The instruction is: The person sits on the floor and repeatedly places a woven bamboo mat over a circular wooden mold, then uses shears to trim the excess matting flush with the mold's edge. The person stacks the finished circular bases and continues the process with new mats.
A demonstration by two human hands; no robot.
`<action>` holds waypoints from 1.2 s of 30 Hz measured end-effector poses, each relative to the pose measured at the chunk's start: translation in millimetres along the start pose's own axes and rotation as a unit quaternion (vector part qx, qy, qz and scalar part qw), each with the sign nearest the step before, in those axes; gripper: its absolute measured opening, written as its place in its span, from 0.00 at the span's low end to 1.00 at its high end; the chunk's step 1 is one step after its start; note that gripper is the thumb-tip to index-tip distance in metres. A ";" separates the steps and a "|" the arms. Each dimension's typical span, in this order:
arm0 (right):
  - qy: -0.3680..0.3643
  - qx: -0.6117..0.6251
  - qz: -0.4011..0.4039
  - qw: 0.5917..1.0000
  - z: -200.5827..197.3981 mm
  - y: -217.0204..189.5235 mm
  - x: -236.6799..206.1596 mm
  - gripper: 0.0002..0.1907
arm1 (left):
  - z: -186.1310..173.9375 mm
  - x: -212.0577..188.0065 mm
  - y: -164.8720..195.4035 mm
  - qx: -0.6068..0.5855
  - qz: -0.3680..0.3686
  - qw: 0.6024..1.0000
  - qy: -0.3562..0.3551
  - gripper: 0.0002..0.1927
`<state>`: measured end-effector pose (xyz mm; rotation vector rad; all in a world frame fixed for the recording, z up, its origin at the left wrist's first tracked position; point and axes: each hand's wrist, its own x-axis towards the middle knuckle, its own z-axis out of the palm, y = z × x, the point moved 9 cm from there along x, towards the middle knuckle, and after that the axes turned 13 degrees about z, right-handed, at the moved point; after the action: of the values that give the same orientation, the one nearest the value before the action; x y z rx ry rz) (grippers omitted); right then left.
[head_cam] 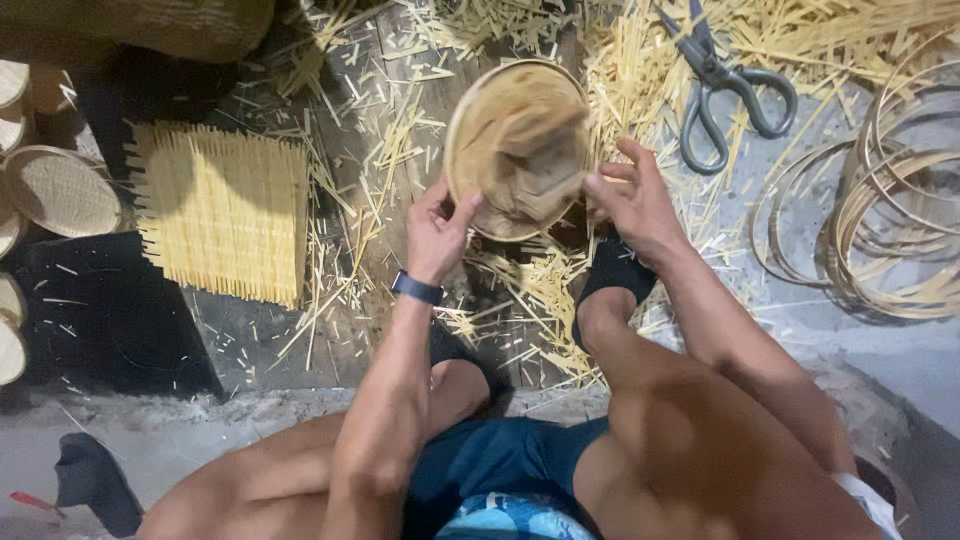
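Centrally, a small round woven bamboo basket (518,148) is held tilted above the floor, its open side facing the camera and its pale hoop rim complete all round. Left hand (436,230) grips the lower left of the rim, thumb and fingers pinched closed on the edge; a dark wristband (417,289) sits on that wrist. Right hand (636,203) holds the lower right of the rim, fingers curled against the outside wall and thumb on the edge; the weave inside is blurred, so its condition cannot be judged. Below the basket, bamboo offcuts (540,285) lie scattered over the dark floor between the person's bent knees. To the left, a flat square woven mat (222,212) lies well apart from the basket. Further left, a finished round basket (62,190) sits among others at the frame edge. Upper right, a pair of grey scissors (722,80) rests on loose splints, blades closed. Far right, a pile of coiled bamboo hoops (885,215) lies on the grey floor, well apart from both hands.
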<state>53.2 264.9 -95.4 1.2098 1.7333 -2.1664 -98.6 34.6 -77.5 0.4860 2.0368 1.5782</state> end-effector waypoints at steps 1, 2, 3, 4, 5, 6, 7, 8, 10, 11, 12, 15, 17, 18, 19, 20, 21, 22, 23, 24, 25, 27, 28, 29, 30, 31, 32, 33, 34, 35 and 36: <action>-0.065 0.056 -0.013 0.996 11.3 -13.5 -5.1 0.38 | 2.2 2.8 37.7 -0.008 0.116 0.993 -0.016 0.16; -0.129 0.113 -0.025 0.985 27.6 -25.1 -8.4 0.43 | 8.1 3.0 63.3 0.020 0.180 0.983 -0.007 0.20; -0.106 0.130 -0.014 0.986 30.6 -28.8 -7.3 0.42 | 20.8 1.3 85.9 0.047 0.244 0.969 0.000 0.23; -0.082 0.146 -0.004 0.986 32.4 -30.3 -5.8 0.42 | 34.4 -2.5 105.7 0.073 0.308 0.949 0.005 0.27; -0.058 0.163 0.007 0.985 34.4 -29.4 -2.7 0.41 | 40.8 0.3 102.9 0.080 0.263 0.961 0.038 0.26; -0.067 0.171 -0.001 0.983 37.3 -30.7 -2.1 0.40 | 44.9 2.8 96.8 0.086 0.217 0.970 0.070 0.26; -0.076 0.179 -0.008 0.981 41.3 -30.8 1.3 0.40 | 48.4 5.0 87.3 0.089 0.169 0.976 0.099 0.27; -0.084 0.187 -0.011 0.979 43.7 -28.9 4.0 0.39 | 53.3 7.4 88.7 0.109 0.198 0.969 0.100 0.27; -0.042 0.101 -0.049 0.993 39.0 -29.2 10.1 0.36 | 53.6 14.6 86.9 0.148 0.253 0.951 0.101 0.28; -0.023 0.058 -0.070 0.996 34.5 -30.2 11.5 0.35 | 48.0 19.1 83.5 0.149 0.275 0.944 0.105 0.28; -0.015 0.038 -0.053 0.998 31.0 -25.6 15.5 0.32 | 41.3 23.5 79.6 0.151 0.298 0.936 0.109 0.29; -0.056 0.083 0.005 0.995 16.2 -12.6 20.0 0.26 | -1.0 45.1 49.3 0.227 0.243 0.932 0.143 0.31; -0.131 0.234 0.043 0.962 -3.8 -6.6 16.0 0.24 | -47.0 59.7 19.3 0.227 0.159 0.940 0.199 0.34; -0.148 0.305 0.061 0.939 -20.6 -1.8 10.9 0.24 | -70.2 65.1 0.7 0.192 0.111 0.946 0.236 0.37; -0.093 0.267 0.038 0.958 -46.1 0.9 10.7 0.24 | -82.1 72.6 -15.7 0.203 0.075 0.952 0.215 0.37; -0.038 0.225 0.017 0.974 -71.4 3.5 11.2 0.25 | -91.2 78.7 -32.7 0.212 0.039 0.957 0.196 0.37; 0.048 0.074 -0.001 0.996 -97.3 3.8 13.3 0.24 | -96.3 87.0 -48.1 0.220 0.007 0.959 0.178 0.37; 0.132 -0.077 -0.017 0.988 -117.3 2.5 15.0 0.25 | -99.9 95.3 -58.7 0.206 -0.005 0.964 0.170 0.37; 0.210 -0.174 -0.035 0.962 -132.9 1.2 16.1 0.28 | -101.4 101.5 -67.9 0.193 -0.021 0.968 0.162 0.37; 0.285 -0.267 -0.054 0.919 -145.0 -2.7 16.6 0.32 | -100.3 108.1 -73.0 0.179 -0.034 0.971 0.154 0.37; 0.356 -0.355 -0.075 0.861 -152.5 -7.4 15.2 0.37 | -99.6 112.5 -68.8 0.169 -0.016 0.971 0.171 0.34; 0.374 -0.424 -0.074 0.822 -154.5 -0.6 21.2 0.40 | -90.1 112.8 -57.1 0.149 0.019 0.967 0.208 0.29; 0.381 -0.456 -0.071 0.801 -153.6 3.7 23.0 0.42 | -84.6 106.3 -40.5 0.181 0.067 0.951 0.241 0.22; 0.378 -0.444 -0.068 0.809 -154.7 9.3 24.3 0.40 | -73.2 92.7 -23.5 0.213 0.114 0.932 0.271 0.24; 0.375 -0.434 -0.064 0.817 -155.6 15.1 24.8 0.39 | -46.4 85.0 -13.8 0.269 0.132 0.932 0.205 0.24; 0.373 -0.423 -0.062 0.823 -156.8 19.6 25.3 0.38 | -16.9 76.6 -7.0 0.323 0.152 0.924 0.137 0.25; 0.380 -0.425 -0.066 0.819 -157.6 22.0 24.0 0.38 | 35.9 68.4 -12.9 0.452 0.166 0.874 -0.063 0.23; 0.386 -0.426 -0.071 0.815 -158.4 23.6 23.4 0.37 | 84.1 48.4 -32.2 0.555 0.171 0.773 -0.258 0.22; 0.392 -0.427 -0.078 0.811 -159.1 24.1 22.2 0.37 | 96.8 37.2 -16.5 0.516 0.240 0.802 -0.181 0.21; 0.389 -0.426 -0.082 0.813 -159.0 25.1 22.7 0.37 | 97.7 25.7 -3.5 0.471 0.308 0.820 -0.101 0.23; 0.389 -0.424 -0.085 0.814 -159.3 24.9 23.1 0.37 | 100.1 19.2 -11.9 0.472 0.294 0.824 -0.106 0.21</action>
<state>131.4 402.5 -133.7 1.7383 2.7070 -0.6216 -54.3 120.7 -111.6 1.6922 2.4999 0.5574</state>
